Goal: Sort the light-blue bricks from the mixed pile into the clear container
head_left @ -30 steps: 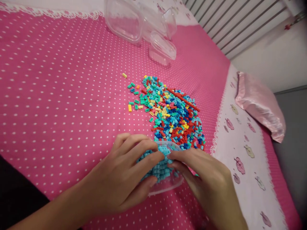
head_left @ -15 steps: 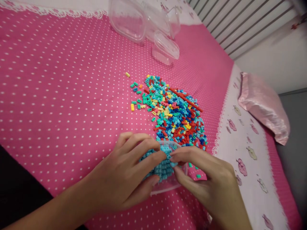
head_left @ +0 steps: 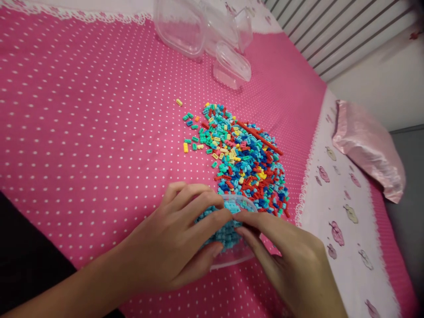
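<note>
Below the middle of the view, a clear plastic container [head_left: 228,263] holds many light blue toy bricks [head_left: 228,236], packed close together. Over its left side lies my left hand [head_left: 185,234], palm down, with fingers apart and resting on the bricks and near the rim. At the right side, my right hand [head_left: 285,256] reaches in with thumb and index finger pinched on a light blue brick, mostly covered by the fingertips. Both index fingertips nearly meet above the bricks. Just beyond the container spreads a loose pile of mixed toy bricks [head_left: 245,154] in blue, red, green and yellow.
A long red stick [head_left: 260,138] lies across the pile. Several clear plastic containers [head_left: 232,66] stand farther back on the pink dotted bedsheet [head_left: 99,110]. A shiny pink pillow [head_left: 367,145] lies at the right, below a railing [head_left: 318,35].
My right hand has moved slightly down and its thumb and index finger have come closer together inside the container. My left hand stays over the bricks. The view has shifted slightly.
</note>
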Tool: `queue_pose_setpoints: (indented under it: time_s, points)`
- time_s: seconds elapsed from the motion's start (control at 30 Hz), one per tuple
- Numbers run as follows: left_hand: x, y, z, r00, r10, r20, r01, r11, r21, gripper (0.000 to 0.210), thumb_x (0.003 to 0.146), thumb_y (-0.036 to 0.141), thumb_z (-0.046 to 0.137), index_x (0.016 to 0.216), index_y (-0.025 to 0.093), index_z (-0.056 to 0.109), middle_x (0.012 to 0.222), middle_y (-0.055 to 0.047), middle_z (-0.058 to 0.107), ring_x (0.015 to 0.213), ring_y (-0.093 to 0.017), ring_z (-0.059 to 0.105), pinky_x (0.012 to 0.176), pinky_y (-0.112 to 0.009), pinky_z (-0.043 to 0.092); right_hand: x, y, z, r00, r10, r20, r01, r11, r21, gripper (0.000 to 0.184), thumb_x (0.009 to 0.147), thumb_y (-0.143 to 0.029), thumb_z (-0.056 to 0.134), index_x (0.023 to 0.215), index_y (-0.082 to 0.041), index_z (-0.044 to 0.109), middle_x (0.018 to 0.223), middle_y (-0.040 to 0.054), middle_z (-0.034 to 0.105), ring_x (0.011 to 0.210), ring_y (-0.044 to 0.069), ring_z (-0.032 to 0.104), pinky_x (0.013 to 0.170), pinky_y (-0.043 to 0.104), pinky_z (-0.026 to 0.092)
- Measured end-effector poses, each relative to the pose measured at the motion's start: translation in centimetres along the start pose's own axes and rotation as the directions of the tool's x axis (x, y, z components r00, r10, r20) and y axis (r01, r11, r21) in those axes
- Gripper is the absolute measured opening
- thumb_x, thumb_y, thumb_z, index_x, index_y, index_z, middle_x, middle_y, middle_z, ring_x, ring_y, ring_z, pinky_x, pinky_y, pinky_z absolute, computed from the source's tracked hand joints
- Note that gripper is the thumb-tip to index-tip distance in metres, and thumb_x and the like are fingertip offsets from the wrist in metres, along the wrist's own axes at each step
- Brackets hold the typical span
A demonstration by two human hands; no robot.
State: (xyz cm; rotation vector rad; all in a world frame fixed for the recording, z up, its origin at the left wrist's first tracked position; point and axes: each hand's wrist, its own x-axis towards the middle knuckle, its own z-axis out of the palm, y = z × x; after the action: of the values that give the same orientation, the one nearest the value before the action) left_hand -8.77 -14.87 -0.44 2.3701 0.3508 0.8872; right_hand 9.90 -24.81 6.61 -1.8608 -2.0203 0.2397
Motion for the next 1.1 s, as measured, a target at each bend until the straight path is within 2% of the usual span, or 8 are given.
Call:
queue_pose_setpoints:
  time_s: [0.27, 0.4, 0.53, 0.67, 0.8, 0.93, 1.1]
  points:
    - [0.0, 0.0, 0.0, 1.000, 0.003, -0.021, -0.003, 1.000, 0.010, 0.027, 0.097, 0.021, 0.048, 0.122, 0.018, 0.059, 0.120, -0.008, 0.066, 0.114, -0.025, 0.055, 0.097, -0.041, 0.039, 0.0, 0.0, -0.4, 0.999, -0.005, 0.042, 0.002, 0.999, 0.054, 0.022, 0.094, -0.010, 0.060, 0.106, -0.025, 0.069, 0.099, -0.0002, 0.078, 0.088, 0.015, 0.076, 0.077, 0.021, 0.061]
    - [0.0, 0.1, 0.0, 1.000, 0.000, -0.018, 0.000, 1.000, 0.005, 0.029, 0.098, 0.021, 0.047, 0.125, 0.018, 0.058, 0.121, -0.008, 0.065, 0.113, -0.025, 0.055, 0.097, -0.041, 0.038, 0.1, -0.3, -0.4, 0.999, 0.021, -0.025, -0.020, 0.999, 0.033, 0.016, 0.092, -0.012, 0.061, 0.100, -0.025, 0.069, 0.091, -0.0019, 0.079, 0.077, 0.014, 0.076, 0.072, 0.022, 0.061]
    - [0.0, 0.1, 0.0, 1.000, -0.001, -0.003, 0.001, 1.000, -0.017, 0.030, 0.100, 0.021, 0.046, 0.127, 0.018, 0.057, 0.124, -0.009, 0.064, 0.115, -0.025, 0.053, 0.098, -0.042, 0.035, 0.1, -0.2, -0.3, 0.998, 0.040, -0.038, -0.040, 0.999, -0.005, 0.014, 0.093, -0.016, 0.063, 0.102, -0.025, 0.069, 0.087, -0.0042, 0.079, 0.066, 0.012, 0.074, 0.067, 0.020, 0.059]
    - [0.0, 0.0, 0.1, 1.000, -0.002, -0.005, 0.002, 1.000, -0.019, 0.029, 0.100, 0.022, 0.046, 0.127, 0.018, 0.057, 0.125, -0.009, 0.064, 0.115, -0.025, 0.053, 0.099, -0.041, 0.034, -0.1, 0.2, -0.2, 0.999, 0.033, -0.037, -0.034, 0.999, -0.012, 0.013, 0.096, -0.016, 0.061, 0.100, -0.025, 0.068, 0.087, -0.0041, 0.078, 0.072, 0.011, 0.074, 0.067, 0.018, 0.056]
    - [0.1, 0.0, 0.1, 1.000, -0.002, -0.001, 0.002, 1.000, -0.020, 0.027, 0.100, 0.023, 0.046, 0.123, 0.017, 0.059, 0.122, -0.009, 0.065, 0.113, -0.026, 0.053, 0.097, -0.042, 0.035, -0.1, 0.3, 0.2, 1.000, 0.005, 0.017, -0.005, 1.000, -0.021, 0.014, 0.096, -0.012, 0.059, 0.098, -0.024, 0.066, 0.091, -0.0012, 0.075, 0.079, 0.013, 0.071, 0.069, 0.022, 0.054]
    - [0.1, 0.1, 0.0, 1.000, 0.004, 0.001, -0.004, 1.000, -0.029, 0.026, 0.101, 0.023, 0.046, 0.123, 0.016, 0.059, 0.121, -0.009, 0.064, 0.112, -0.025, 0.052, 0.096, -0.042, 0.034, 0.0, 0.2, 0.6, 0.999, 0.016, -0.045, -0.018, 0.999, -0.051, 0.014, 0.095, -0.011, 0.060, 0.093, -0.023, 0.068, 0.094, 0.0020, 0.071, 0.085, 0.017, 0.068, 0.075, 0.029, 0.052]
    - [-0.1, 0.0, 0.1, 1.000, 0.003, -0.008, -0.003, 1.000, -0.031, 0.028, 0.102, 0.023, 0.045, 0.125, 0.016, 0.058, 0.124, -0.009, 0.063, 0.115, -0.025, 0.051, 0.098, -0.042, 0.033, -0.1, 0.4, 0.7, 0.999, -0.028, 0.044, 0.030, 0.998, -0.052, 0.013, 0.095, -0.013, 0.064, 0.101, -0.024, 0.068, 0.093, -0.0005, 0.073, 0.082, 0.017, 0.066, 0.074, 0.032, 0.046]
